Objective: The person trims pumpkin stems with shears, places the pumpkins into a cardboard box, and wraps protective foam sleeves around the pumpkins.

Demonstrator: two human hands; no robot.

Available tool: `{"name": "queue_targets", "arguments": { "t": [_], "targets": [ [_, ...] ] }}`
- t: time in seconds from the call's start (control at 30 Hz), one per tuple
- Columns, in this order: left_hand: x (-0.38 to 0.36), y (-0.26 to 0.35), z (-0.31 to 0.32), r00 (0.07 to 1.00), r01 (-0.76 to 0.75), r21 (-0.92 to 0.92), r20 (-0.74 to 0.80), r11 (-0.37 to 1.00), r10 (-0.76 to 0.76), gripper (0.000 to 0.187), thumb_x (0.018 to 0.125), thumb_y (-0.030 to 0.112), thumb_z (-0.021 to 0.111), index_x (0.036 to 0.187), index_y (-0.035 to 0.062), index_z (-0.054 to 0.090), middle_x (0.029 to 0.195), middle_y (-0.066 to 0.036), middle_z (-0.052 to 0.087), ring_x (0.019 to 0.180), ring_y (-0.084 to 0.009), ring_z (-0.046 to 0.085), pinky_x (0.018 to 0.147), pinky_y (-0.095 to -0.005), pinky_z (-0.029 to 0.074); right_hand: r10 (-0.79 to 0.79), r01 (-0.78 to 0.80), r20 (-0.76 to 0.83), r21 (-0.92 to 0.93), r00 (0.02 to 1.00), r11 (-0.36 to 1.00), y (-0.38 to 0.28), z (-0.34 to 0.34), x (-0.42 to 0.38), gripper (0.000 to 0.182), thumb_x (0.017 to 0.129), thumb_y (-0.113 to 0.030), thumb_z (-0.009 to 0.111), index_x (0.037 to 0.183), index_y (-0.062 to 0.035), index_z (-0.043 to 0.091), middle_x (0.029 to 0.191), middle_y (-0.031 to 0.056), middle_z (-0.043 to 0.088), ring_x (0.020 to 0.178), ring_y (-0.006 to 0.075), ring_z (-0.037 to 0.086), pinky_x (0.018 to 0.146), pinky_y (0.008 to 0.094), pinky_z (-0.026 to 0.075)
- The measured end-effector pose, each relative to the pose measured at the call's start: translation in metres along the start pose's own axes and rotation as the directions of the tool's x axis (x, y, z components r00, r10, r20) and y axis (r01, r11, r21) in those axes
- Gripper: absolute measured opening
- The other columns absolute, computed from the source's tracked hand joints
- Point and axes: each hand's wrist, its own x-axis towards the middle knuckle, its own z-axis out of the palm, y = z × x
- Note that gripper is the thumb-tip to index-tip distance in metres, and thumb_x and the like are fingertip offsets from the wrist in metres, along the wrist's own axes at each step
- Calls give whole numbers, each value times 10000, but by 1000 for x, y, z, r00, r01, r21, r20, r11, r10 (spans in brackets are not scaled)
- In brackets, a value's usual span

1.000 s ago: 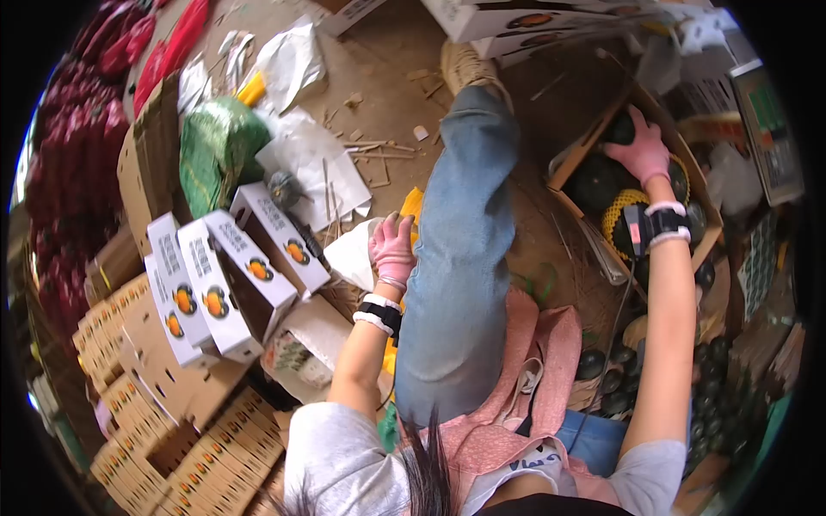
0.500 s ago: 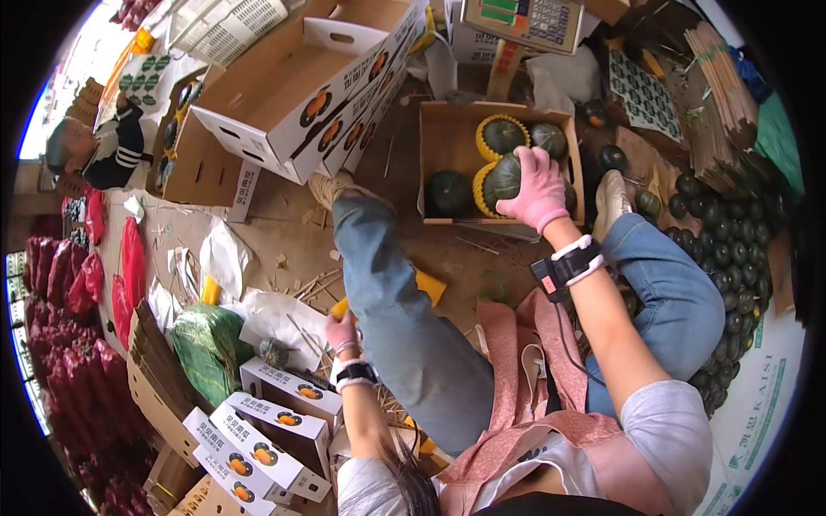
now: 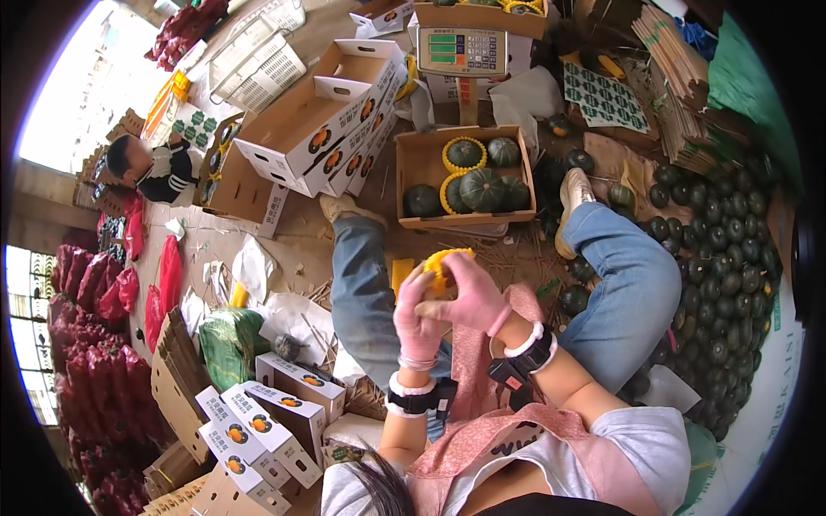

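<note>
My gloved left hand (image 3: 418, 316) and my gloved right hand (image 3: 473, 297) meet in front of my lap, both in pink gloves. Between their closed fingers is a yellow foam net sleeve (image 3: 442, 267), partly hidden by the gloves. Ahead of them on the floor stands an open cardboard box (image 3: 409, 220) with several dark green squashes. One squash (image 3: 465, 153) sits in a yellow foam net, and a second net (image 3: 448, 203) shows around a squash at the lower middle. A larger ribbed squash (image 3: 482, 190) lies beside that second net.
White printed cartons (image 3: 301, 155) stand stacked at the upper left. A scale display (image 3: 462, 52) rises behind the open box. Loose green squashes (image 3: 718, 258) pile up at the right. Folded cartons (image 3: 249, 421) lie lower left, and a person (image 3: 163, 172) is at the far left.
My right hand has left the squash in the box and come back toward my lap. My left hand has risen from beside my leg, and both now hold the yellow foam net sleeve.
</note>
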Motion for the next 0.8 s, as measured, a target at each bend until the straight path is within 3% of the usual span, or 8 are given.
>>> {"name": "queue_targets", "arguments": {
  "t": [0.1, 0.2, 0.23, 0.43, 0.57, 0.67, 0.73, 0.8],
  "targets": [
    [2, 35, 25, 952, 276, -72, 160, 959, -262, 391, 925, 123, 405, 1255, -68, 492, 1245, -142, 534, 1175, -203, 486, 1007, -295, 355, 265, -267, 36, 187, 964, 945, 23, -35, -20, 253, 820, -183, 700, 995, -25, 609, 880, 47, 624, 785, 102, 587, 702, 255, 492],
    [0, 41, 30, 933, 311, -85, 220, 947, -286, 407, 978, 210, 375, 1232, -73, 518, 1163, -128, 588, 1083, -186, 542, 943, -273, 398, 365, -393, 157, 496, 918, 775, 16, -59, -34, 252, 843, -195, 690, 971, -16, 568, 818, 15, 603, 716, 59, 549, 637, 215, 484],
    [-2, 38, 31, 929, 301, -44, 240, 953, -282, 415, 987, 233, 374, 1220, -73, 530, 1138, -123, 603, 1062, -183, 553, 932, -274, 407, 369, -383, 117, 412, 922, 827, 15, -60, -37, 253, 845, -195, 688, 969, -15, 560, 810, 14, 597, 705, 58, 544, 629, 211, 478],
    [-9, 31, 49, 941, 334, -145, -9, 931, -339, 321, 758, 102, 760, 1018, -23, 621, 891, -80, 664, 786, -114, 617, 714, -240, 507, 334, -337, 51, 217, 941, 916, 32, -47, -46, 191, 835, -155, 694, 856, -12, 570, 739, -19, 574, 682, 24, 491, 604, 202, 429],
    [-3, 34, 47, 964, 266, 70, -37, 962, -264, 461, 682, 112, 818, 1014, 27, 510, 900, -26, 559, 846, -88, 550, 766, -247, 476, 446, -421, 146, 668, 883, 614, 15, -34, -39, 79, 848, -114, 661, 862, -49, 619, 775, -52, 574, 681, 16, 469, 603, 181, 400],
    [4, 37, 39, 982, 186, 81, -46, 979, -183, 416, 739, 60, 743, 1089, 15, 524, 910, -47, 581, 837, -107, 562, 755, -250, 475, 385, -344, 90, 663, 918, 665, 18, -39, -36, 71, 845, -95, 659, 828, -57, 600, 771, -55, 556, 675, 22, 461, 601, 187, 398],
    [4, 22, 34, 997, 69, 223, -60, 972, -57, 387, 773, 42, 695, 1124, 5, 536, 913, -60, 595, 832, -122, 571, 748, -253, 475, 275, -229, -32, 466, 961, 855, 24, -41, -38, 128, 770, -9, 660, 779, -69, 547, 755, -48, 507, 682, 50, 461, 601, 207, 408],
    [3, 14, 29, 968, 227, 213, 57, 950, -244, 357, 798, 28, 649, 1140, 1, 551, 913, -75, 606, 837, -140, 579, 758, -256, 473, 275, -236, -156, 231, 949, 944, 18, -37, -36, 159, 716, 35, 642, 772, -57, 526, 736, -14, 492, 670, 96, 481, 611, 239, 430]
  ]
}}
